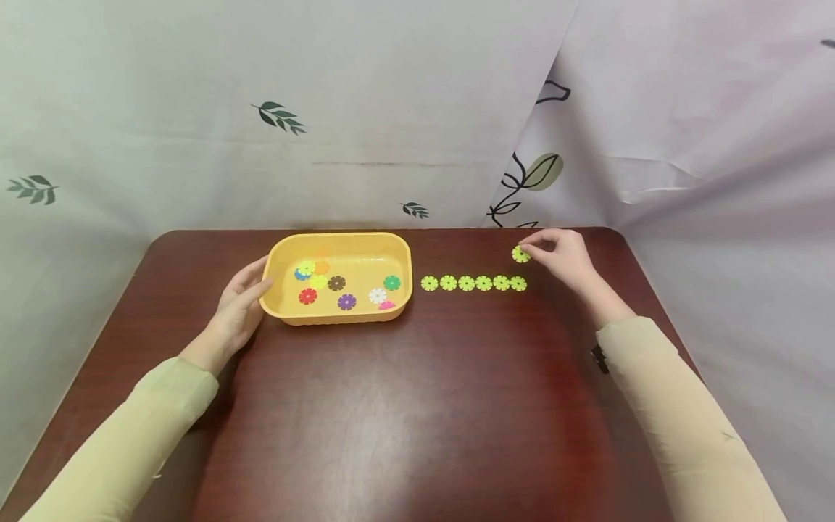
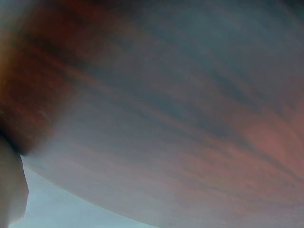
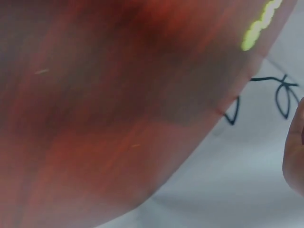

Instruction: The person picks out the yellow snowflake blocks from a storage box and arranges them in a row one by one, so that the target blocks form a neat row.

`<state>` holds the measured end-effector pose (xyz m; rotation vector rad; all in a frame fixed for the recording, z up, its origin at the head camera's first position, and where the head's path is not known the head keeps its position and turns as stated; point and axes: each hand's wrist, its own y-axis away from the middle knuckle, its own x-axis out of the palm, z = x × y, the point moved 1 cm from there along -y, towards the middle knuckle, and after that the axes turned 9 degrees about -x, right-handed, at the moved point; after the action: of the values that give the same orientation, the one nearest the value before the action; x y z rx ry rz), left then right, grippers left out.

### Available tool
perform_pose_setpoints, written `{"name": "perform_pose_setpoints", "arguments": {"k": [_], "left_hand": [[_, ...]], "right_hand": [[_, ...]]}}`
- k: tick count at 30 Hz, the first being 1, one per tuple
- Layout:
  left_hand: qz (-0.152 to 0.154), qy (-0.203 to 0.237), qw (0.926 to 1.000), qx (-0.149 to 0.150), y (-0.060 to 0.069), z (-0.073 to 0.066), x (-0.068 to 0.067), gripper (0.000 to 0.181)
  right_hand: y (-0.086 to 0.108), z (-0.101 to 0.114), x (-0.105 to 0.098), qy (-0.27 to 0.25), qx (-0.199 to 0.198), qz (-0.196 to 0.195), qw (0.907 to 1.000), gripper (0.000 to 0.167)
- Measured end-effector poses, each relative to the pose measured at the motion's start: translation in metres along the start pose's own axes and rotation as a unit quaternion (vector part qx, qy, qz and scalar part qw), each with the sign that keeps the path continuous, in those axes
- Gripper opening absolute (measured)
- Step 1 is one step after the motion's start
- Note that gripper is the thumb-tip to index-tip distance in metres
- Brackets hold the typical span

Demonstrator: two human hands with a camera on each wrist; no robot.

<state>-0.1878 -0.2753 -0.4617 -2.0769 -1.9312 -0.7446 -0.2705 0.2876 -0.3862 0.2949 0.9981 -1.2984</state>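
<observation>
Between thumb and fingertips, my right hand [image 1: 566, 259] pinches a yellow-green snowflake disc [image 1: 520, 254], held just behind the right end of a row. That row of several matching yellow-green snowflake discs [image 1: 466, 283] lies on the table, right of a yellow plastic basin [image 1: 335, 319]. My left hand [image 1: 236, 313] grips the basin's left side, thumb at the rim and fingers along the outer wall. Loose discs inside the basin include a red disc [image 1: 308, 296], a purple disc [image 1: 347, 301] and a green disc [image 1: 391, 283]. Both wrist views catch only a sliver of hand.
The dark red-brown wooden table [image 1: 365, 406] ends at a back edge close behind the basin and row. A pale cloth [image 1: 365, 109] with leaf prints hangs behind it and along the sides. In the right wrist view the row of discs [image 3: 261, 26] appears blurred.
</observation>
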Motion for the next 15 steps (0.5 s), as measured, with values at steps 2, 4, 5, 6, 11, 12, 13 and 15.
{"name": "perform_pose_setpoints", "arguments": {"k": [2,4,5,6,11,12,13,15], "left_hand": [[-0.002,-0.004,1.0,-0.001,0.0,0.0,0.001,0.036],[-0.004,-0.005,1.0,-0.002,0.0,0.0,0.001,0.036],[-0.004,-0.005,1.0,-0.001,0.0,0.0,0.001,0.036],[-0.004,-0.004,1.0,-0.001,0.0,0.0,0.0,0.036],[-0.001,-0.003,1.0,0.005,0.0,0.0,0.0,0.037],[0.0,-0.004,1.0,0.005,0.0,0.0,0.0,0.037],[0.0,-0.004,1.0,0.006,0.0,0.001,0.001,0.037],[0.0,-0.005,1.0,0.006,-0.001,0.001,0.001,0.037]], "right_hand": [[0.005,-0.007,-0.002,0.009,0.005,0.0,0.9999,0.015],[0.01,-0.014,-0.003,0.012,0.009,0.001,0.9999,0.014],[0.012,-0.016,-0.003,0.012,0.011,0.001,0.9999,0.014],[0.014,-0.019,-0.004,0.012,0.013,0.001,0.9998,0.015],[0.023,-0.031,-0.004,0.016,0.029,0.016,0.9993,0.015],[0.025,-0.033,-0.004,0.017,0.033,0.021,0.9991,0.015],[0.027,-0.035,-0.003,0.019,0.036,0.026,0.9988,0.015],[0.029,-0.038,-0.003,0.022,0.041,0.035,0.9983,0.016]]}}
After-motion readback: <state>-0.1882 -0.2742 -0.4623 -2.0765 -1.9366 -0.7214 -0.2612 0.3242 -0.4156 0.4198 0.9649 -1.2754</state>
